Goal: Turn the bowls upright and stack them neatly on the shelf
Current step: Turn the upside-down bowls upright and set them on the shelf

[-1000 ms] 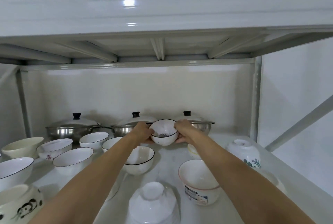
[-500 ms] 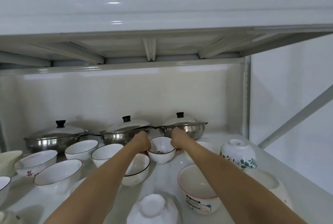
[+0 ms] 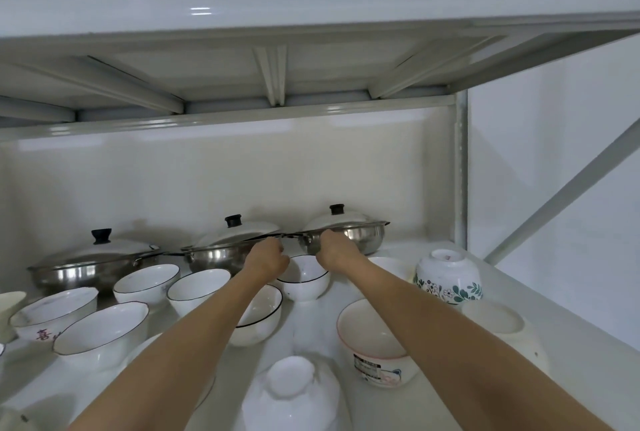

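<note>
Upright, the black-rimmed bowl (image 3: pixel 304 278) sits between both hands (image 3: pixel 268 259) (image 3: pixel 335 250), seemingly grasped at its rim.

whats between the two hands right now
A small white bowl with a thin black rim, upright, sits between the left hand and right hand in the head view; both hands hold its rim.

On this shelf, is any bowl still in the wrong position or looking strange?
Yes. The floral bowl at the right and the plain white bowl at the front edge both sit upside down, bases up. The other bowls stand upright but loose, not stacked.
</note>
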Tool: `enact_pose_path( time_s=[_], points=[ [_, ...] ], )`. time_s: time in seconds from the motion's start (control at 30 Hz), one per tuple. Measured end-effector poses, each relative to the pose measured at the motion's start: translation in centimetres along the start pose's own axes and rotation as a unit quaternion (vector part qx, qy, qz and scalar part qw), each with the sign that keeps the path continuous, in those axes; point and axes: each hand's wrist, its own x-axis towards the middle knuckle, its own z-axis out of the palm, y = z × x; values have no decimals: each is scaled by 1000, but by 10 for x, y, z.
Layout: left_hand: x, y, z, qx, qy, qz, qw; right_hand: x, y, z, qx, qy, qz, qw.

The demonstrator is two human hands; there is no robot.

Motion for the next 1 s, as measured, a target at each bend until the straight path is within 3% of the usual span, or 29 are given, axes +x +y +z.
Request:
enact_pose_path(
  time_s=[0.23, 0.47, 0.7, 1.0],
  points=[
    [-10, 39, 6, -10, 54, 95, 994, -8, 8, -22, 29, 32, -9, 999],
    [-17, 105, 24, -52, 16, 125, 991, -17, 64, -58, 22, 53, 48, 997],
    [-30, 187, 62, -112, -87, 160, 977, -37, 146, -97, -27, 60, 143, 988],
    [-37, 258, 110, 37, -135, 104, 985, -56, 213, -104, 48, -21, 221, 974]
  ],
)
